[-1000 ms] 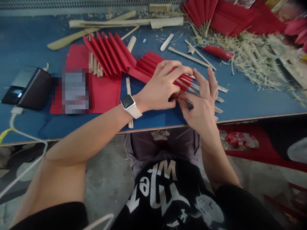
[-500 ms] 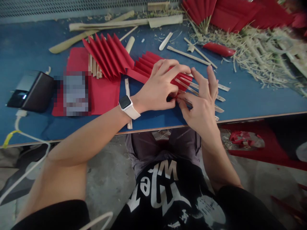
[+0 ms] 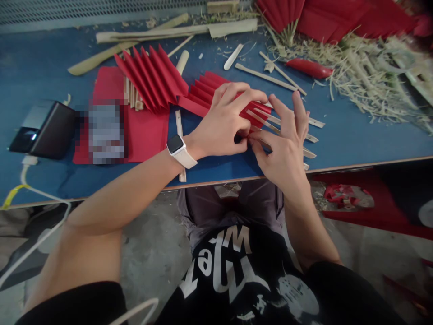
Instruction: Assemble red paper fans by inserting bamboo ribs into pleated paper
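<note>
My left hand (image 3: 230,118), with a white-strapped watch on its wrist, lies over a strip of red pleated paper (image 3: 204,86). Its thumb and forefinger are pinched at the paper's near right edge. My right hand (image 3: 282,142) meets it there, thumb and forefinger closed on the inner end of a thin bamboo slat, the other fingers raised. Several pale bamboo slats (image 3: 316,122) run out rightward from the folds, passing under my right hand. The exact contact between fingertips, slat and paper is partly hidden. A second pleated red paper (image 3: 152,76) stands folded to the left.
A loose slat (image 3: 179,124) lies by my left wrist. Left are a red sheet (image 3: 149,140), a blurred-out object (image 3: 106,131) and a black device (image 3: 56,128) with a cable. Behind lie bamboo strips (image 3: 152,34), a red-handled tool (image 3: 309,67), shavings (image 3: 365,85) and red fans (image 3: 284,16).
</note>
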The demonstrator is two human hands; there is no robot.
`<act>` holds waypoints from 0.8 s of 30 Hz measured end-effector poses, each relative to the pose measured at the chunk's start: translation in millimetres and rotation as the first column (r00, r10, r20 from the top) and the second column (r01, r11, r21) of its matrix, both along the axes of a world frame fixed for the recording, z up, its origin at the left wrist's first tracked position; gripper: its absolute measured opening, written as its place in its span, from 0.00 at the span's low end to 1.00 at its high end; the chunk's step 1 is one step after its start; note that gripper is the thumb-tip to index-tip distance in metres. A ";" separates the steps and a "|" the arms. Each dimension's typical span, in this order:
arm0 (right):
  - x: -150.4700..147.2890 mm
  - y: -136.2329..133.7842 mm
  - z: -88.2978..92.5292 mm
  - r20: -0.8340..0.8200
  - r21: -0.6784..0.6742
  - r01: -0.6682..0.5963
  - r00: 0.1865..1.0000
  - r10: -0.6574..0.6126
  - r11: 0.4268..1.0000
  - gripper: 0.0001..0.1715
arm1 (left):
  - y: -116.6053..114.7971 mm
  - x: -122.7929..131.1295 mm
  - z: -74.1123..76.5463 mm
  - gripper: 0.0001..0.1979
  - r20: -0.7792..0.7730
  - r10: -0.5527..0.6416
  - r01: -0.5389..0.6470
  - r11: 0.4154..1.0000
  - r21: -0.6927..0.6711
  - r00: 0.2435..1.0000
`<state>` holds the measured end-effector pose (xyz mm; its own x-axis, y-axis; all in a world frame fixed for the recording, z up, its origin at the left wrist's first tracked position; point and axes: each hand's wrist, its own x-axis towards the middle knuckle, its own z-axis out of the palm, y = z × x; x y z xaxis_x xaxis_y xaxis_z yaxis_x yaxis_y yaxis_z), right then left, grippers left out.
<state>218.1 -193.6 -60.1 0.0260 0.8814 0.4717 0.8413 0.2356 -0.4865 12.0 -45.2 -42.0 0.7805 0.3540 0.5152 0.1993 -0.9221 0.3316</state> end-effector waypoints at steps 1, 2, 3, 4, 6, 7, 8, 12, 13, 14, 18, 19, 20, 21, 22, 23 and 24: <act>0.0 0.0 -0.2 0.007 0.004 0.001 1.000 -0.001 1.000 0.15 | -0.6 -0.2 0.7 0.09 -0.002 0.001 -0.001 1.000 -0.004 1.000; -0.2 0.1 -0.4 0.013 0.008 0.002 1.000 -0.002 1.000 0.16 | -1.3 -0.3 1.4 0.09 -0.008 0.003 -0.003 1.000 -0.010 1.000; -0.4 0.2 -0.5 0.014 0.012 0.005 1.000 -0.005 1.000 0.16 | -2.1 -0.4 1.9 0.09 -0.016 0.005 -0.005 1.000 -0.017 1.000; -0.7 0.3 -0.6 0.011 0.015 0.006 1.000 -0.006 1.000 0.16 | -3.0 -0.4 2.1 0.09 -0.024 0.007 -0.008 1.000 -0.025 1.000; -1.5 0.3 -0.4 0.001 0.013 0.005 1.000 -0.005 1.000 0.17 | -4.2 -0.1 1.5 0.08 -0.026 0.014 -0.016 0.999 -0.044 1.000; -1.9 0.2 -0.2 -0.003 0.013 0.005 1.000 -0.005 1.000 0.17 | -4.6 0.2 0.8 0.08 -0.018 0.017 -0.018 0.999 -0.049 1.000; -2.2 0.1 -0.1 -0.003 0.013 0.008 1.000 -0.008 1.000 0.17 | -4.7 0.5 0.0 0.08 -0.003 0.021 -0.021 0.999 -0.049 1.000; -3.7 -0.6 -0.9 0.028 0.034 0.022 0.999 -0.023 0.999 0.17 | -4.3 1.0 -0.2 0.09 0.021 0.030 -0.029 0.999 -0.012 0.999; -4.2 -0.7 -1.6 0.036 0.044 0.025 0.999 -0.026 0.999 0.16 | -4.4 0.8 1.0 0.10 0.010 0.033 -0.033 0.999 -0.004 0.999; -4.7 -0.8 -2.4 0.040 0.057 0.028 0.999 -0.030 0.998 0.16 | -4.5 0.5 2.5 0.10 -0.004 0.037 -0.037 0.999 0.000 0.999; -7.1 -0.2 -5.6 0.028 0.107 0.037 0.999 -0.041 0.994 0.16 | -6.0 -0.4 7.9 0.08 -0.053 0.056 -0.058 0.998 -0.037 0.997; -7.5 0.0 -6.2 0.021 0.112 0.034 0.999 -0.037 0.993 0.16 | -6.5 -0.3 8.4 0.07 -0.059 0.060 -0.062 0.997 -0.049 0.996; -7.8 0.3 -6.6 0.016 0.114 0.029 0.999 -0.031 0.993 0.16 | -7.0 0.0 8.5 0.07 -0.062 0.063 -0.067 0.996 -0.056 0.996; -8.0 0.6 -6.9 0.012 0.115 0.026 1.000 -0.028 0.993 0.16 | -7.7 0.4 8.4 0.07 -0.062 0.067 -0.071 0.996 -0.060 0.996; -8.1 0.8 -7.0 0.010 0.119 0.024 1.000 -0.025 0.993 0.17 | -8.5 0.9 8.1 0.07 -0.060 0.070 -0.074 0.996 -0.058 0.996; -8.0 1.0 -6.9 0.009 0.121 0.023 1.000 -0.024 0.992 0.17 | -9.5 1.5 7.8 0.08 -0.057 0.074 -0.078 0.995 -0.056 0.996; -7.9 1.2 -6.8 0.008 0.119 0.022 1.000 -0.023 0.993 0.17 | -10.7 2.1 7.5 0.08 -0.055 0.079 -0.082 0.995 -0.053 0.995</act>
